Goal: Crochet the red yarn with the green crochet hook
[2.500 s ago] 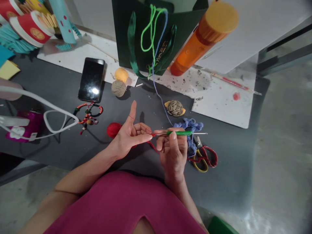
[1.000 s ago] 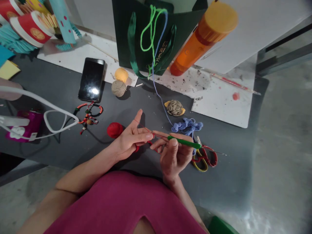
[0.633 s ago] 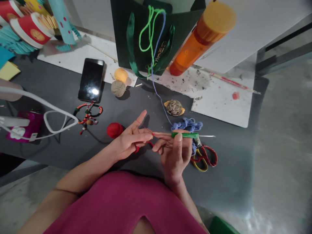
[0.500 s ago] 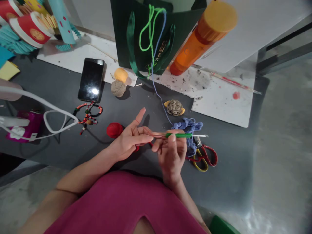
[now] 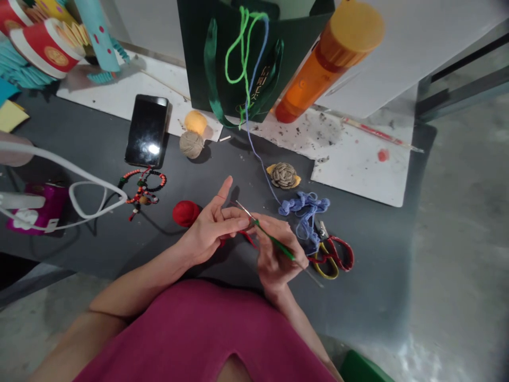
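Swinging from level to diagonal, green-handled metal crochet hook (image 5: 274,241) pointing up-left at half-open left hand (image 5: 210,225), right hand (image 5: 276,262) pinching its handle, red yarn (image 5: 247,237) trailing between.

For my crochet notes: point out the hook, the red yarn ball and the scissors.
hook (image 5: 274,245), head view, on the green handle
red yarn ball (image 5: 185,213), head view, on the middle of the ball
scissors (image 5: 328,277), head view, on the yellow handle

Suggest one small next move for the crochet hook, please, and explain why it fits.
Probably the right hand should catch the red yarn with the tip of the green crochet hook. The tip sits just by the left hand, and the yarn comes out from under that hand, between both hands.
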`<action>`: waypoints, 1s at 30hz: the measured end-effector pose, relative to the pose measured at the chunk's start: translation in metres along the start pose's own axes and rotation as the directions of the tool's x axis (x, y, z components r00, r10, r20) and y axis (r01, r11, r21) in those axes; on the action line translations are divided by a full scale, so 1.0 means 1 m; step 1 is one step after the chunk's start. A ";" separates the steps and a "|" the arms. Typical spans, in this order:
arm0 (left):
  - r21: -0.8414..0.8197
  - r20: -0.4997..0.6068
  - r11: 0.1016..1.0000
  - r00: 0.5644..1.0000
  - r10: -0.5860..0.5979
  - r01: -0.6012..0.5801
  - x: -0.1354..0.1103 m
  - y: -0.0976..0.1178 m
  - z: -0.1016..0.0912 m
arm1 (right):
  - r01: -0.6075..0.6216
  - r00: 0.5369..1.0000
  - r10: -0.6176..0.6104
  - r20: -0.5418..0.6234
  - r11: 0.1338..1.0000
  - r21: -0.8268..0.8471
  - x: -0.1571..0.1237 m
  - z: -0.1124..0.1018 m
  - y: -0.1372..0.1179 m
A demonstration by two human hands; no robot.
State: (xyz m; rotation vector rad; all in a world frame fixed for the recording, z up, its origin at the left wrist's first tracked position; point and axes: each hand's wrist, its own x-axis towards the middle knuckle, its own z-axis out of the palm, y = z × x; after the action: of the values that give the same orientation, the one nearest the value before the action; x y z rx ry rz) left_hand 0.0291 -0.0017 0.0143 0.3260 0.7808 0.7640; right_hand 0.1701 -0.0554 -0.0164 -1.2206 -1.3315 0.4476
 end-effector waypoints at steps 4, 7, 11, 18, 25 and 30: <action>0.012 0.009 1.000 1.000 -0.029 0.029 0.001 0.000 -0.003 | -0.161 0.983 0.174 -0.067 0.973 0.166 0.001 0.006 -0.006; 0.014 0.014 1.000 1.000 -0.021 0.021 0.002 0.000 -0.003 | -0.164 0.977 0.185 -0.103 0.970 0.177 0.003 0.008 -0.007; 0.017 0.028 0.999 0.999 -0.043 0.042 0.002 0.002 -0.004 | -0.186 0.976 0.206 -0.075 0.959 0.212 0.006 0.007 -0.008; -0.040 0.086 0.994 0.992 -0.093 0.097 0.004 0.003 -0.007 | -0.469 0.873 0.483 0.070 0.790 0.395 0.015 0.002 -0.008; 0.028 0.097 0.999 0.994 0.042 -0.045 0.002 -0.003 -0.005 | -0.351 0.932 0.361 0.030 0.882 0.313 0.003 0.006 -0.005; 0.082 -0.009 0.993 0.997 0.080 -0.079 0.002 -0.003 -0.003 | -0.232 0.972 0.231 0.032 0.946 0.226 0.002 0.002 -0.004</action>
State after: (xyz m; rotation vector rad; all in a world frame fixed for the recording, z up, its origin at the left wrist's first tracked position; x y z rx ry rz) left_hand 0.0295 -0.0026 0.0100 0.4280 0.8156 0.8114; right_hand 0.1673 -0.0540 -0.0129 -1.1864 -1.1093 0.7512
